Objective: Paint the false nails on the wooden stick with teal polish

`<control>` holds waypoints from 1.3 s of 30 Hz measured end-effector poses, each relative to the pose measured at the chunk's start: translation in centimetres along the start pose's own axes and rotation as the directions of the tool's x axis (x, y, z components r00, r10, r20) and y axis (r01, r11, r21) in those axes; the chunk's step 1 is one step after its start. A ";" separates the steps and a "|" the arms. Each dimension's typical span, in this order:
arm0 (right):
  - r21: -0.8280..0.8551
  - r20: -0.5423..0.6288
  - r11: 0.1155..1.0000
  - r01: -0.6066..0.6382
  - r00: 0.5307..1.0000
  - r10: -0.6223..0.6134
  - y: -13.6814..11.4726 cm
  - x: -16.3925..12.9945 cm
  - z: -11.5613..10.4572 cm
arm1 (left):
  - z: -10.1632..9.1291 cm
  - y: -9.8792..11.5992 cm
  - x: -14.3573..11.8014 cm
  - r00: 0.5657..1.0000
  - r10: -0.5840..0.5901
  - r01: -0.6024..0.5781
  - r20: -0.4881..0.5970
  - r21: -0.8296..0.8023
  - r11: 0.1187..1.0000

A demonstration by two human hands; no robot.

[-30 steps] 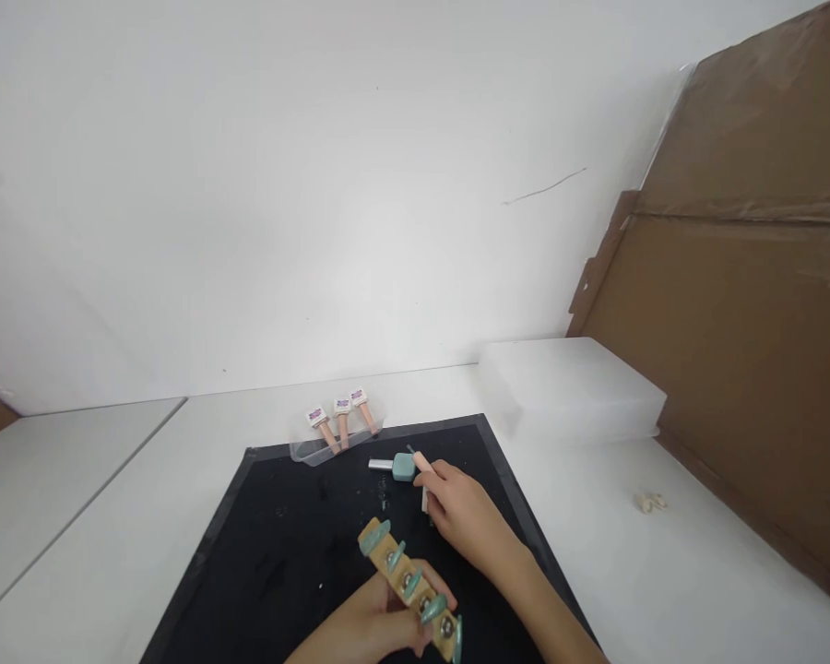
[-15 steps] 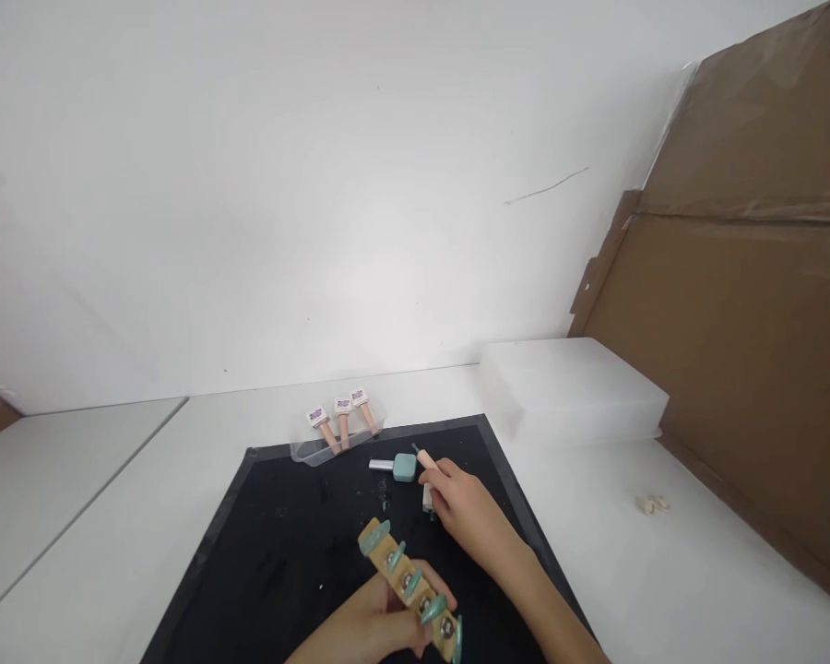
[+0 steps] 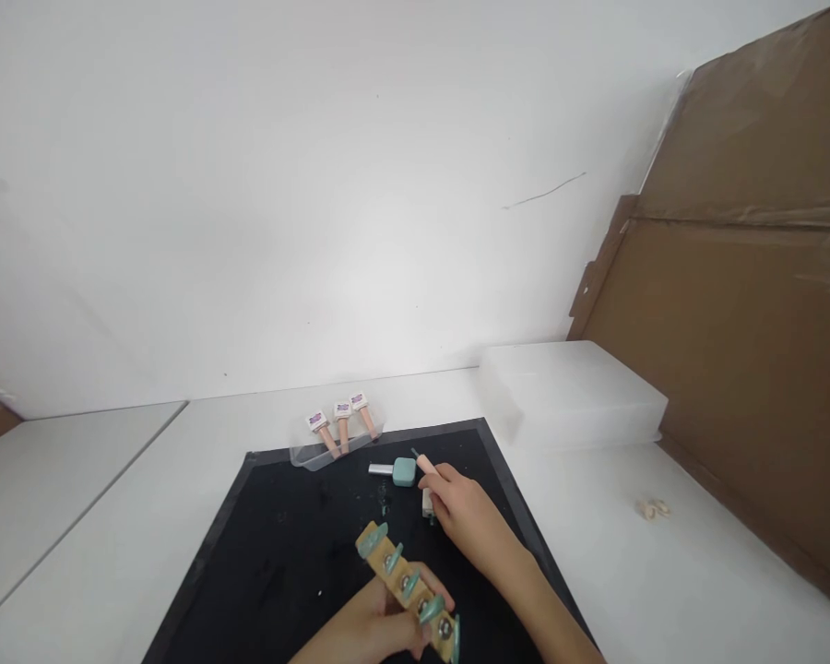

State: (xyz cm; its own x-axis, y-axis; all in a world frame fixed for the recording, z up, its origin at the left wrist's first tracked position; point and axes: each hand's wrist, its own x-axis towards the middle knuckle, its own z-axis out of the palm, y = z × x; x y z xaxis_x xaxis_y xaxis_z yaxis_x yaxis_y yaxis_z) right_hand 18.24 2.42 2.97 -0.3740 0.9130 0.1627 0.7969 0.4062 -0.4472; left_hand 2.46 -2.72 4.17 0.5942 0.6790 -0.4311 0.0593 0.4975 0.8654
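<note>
- Head view: my left hand (image 3: pixel 370 627) sits at the bottom centre of the frame, fingers closed around a wooden strip (image 3: pixel 408 590) that carries a row of teal nail tips (image 3: pixel 373 540) on small metal studs; the strip slants from centre toward the lower right and its low end nearly meets the bottom edge.
- My right hand (image 3: pixel 467 516) reaches in from the lower right, curled around a thin brush (image 3: pixel 420 460) whose pink stem pokes out past the fingers, just beside the teal polish bottle (image 3: pixel 402 470).
- That bottle lies on its side on the black mat (image 3: pixel 283 553), its silver neck pointing left.
- A small white thing (image 3: pixel 427 503) lies against my right hand's near side; I cannot tell what it is.
- The mat's far edge runs just below the clear tray (image 3: pixel 311 454), which holds three pink-handled pieces with white labels (image 3: pixel 342 407) and overlaps the mat's rim.
- The left half of the mat is bare black surface, with white table (image 3: pixel 111 553) beyond its left edge.
- To the right of the mat, a white box (image 3: pixel 571 392) stands near the mat's far right corner, and brown cardboard (image 3: pixel 747 350) leans along the right side of the frame.
- A small pale scrap (image 3: pixel 650 508) lies alone on the table between mat and cardboard.
</note>
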 end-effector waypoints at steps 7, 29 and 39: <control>-0.018 -0.018 1.000 0.004 1.000 -0.004 -0.1 -0.1 -0.2 | -0.7 -1.0 0.5 0.998 0.065 -0.065 0.015 -0.020 0.998; -0.040 0.028 0.998 -0.040 0.999 0.042 0.9 -0.3 -0.7 | -1.0 -1.7 0.6 0.997 0.083 -0.083 0.000 -0.027 0.996; -0.040 0.004 0.998 -0.048 0.999 0.048 0.2 -0.3 -0.9 | -1.0 -1.4 0.5 0.996 0.090 -0.090 -0.010 -0.021 0.996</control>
State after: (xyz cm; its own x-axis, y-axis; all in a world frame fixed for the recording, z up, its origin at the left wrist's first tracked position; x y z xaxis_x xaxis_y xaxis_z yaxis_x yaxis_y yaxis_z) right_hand 18.89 2.27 3.63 -0.3370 0.9314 0.1374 0.8324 0.3629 -0.4188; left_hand 1.86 -2.56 2.49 0.5888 0.7264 -0.3545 -0.0109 0.4457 0.8951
